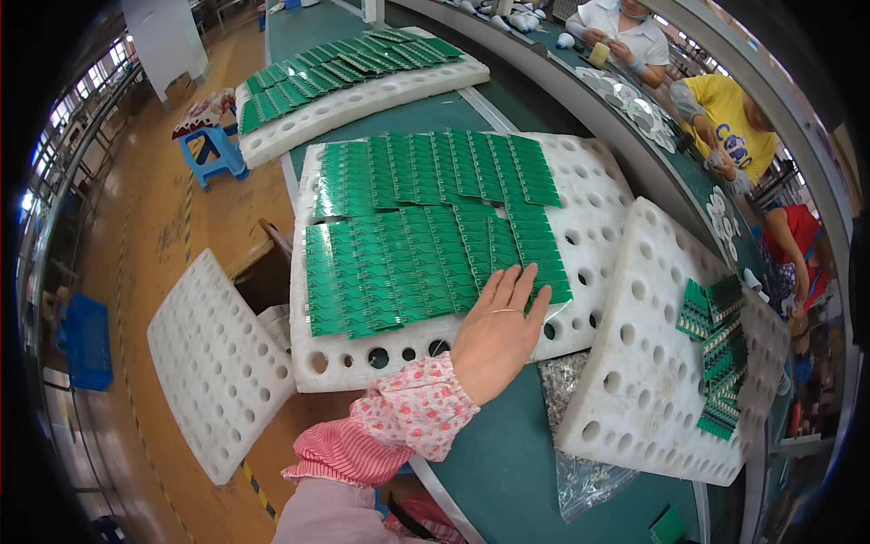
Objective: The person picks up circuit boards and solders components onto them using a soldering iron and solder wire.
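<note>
Left hand [494, 349] open, fingers extended, nothing gripped, fingertips at lower right edge of green circuit boards [408, 249]; boards lie ahead and leftward, on white foam sheet [587, 192]; right hand out of view, state undeterminable

Bright light; green boards [424, 243] glossy; edges bowed

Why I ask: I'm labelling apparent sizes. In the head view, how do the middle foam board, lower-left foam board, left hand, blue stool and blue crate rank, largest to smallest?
1. Middle foam board
2. Lower-left foam board
3. Left hand
4. Blue stool and blue crate: too alike to rank
</note>
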Available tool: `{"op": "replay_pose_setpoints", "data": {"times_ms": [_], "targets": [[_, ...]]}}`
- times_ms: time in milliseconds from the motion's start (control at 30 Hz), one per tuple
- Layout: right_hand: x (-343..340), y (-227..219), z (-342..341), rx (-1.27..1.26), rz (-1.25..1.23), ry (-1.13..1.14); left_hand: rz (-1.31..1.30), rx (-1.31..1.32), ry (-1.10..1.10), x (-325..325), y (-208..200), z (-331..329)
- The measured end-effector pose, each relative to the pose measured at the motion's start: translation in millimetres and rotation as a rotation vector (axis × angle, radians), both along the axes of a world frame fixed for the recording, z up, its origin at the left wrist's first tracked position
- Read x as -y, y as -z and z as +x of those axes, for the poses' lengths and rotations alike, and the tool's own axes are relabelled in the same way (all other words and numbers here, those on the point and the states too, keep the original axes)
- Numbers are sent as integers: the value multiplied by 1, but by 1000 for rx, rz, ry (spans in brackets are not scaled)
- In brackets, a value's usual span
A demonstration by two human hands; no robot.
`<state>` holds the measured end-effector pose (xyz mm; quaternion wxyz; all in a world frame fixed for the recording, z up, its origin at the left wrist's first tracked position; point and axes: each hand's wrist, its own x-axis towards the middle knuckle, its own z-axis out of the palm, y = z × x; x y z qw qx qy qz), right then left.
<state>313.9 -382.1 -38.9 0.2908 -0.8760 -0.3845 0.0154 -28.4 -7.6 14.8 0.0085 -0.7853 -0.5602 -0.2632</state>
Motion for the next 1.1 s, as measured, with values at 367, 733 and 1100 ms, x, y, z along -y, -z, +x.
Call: {"op": "replay_pose_setpoints", "data": {"times_ms": [367, 733, 1100], "targets": [[1, -6, 0, 105, 30, -39, 47, -68, -152, -5, 2, 15], [11, -3, -9, 212, 80, -5, 25, -136, -80, -18, 5, 18], [7, -1, -15, 423, 155, -9, 73, -179, -114, -30, -12, 31]]}}
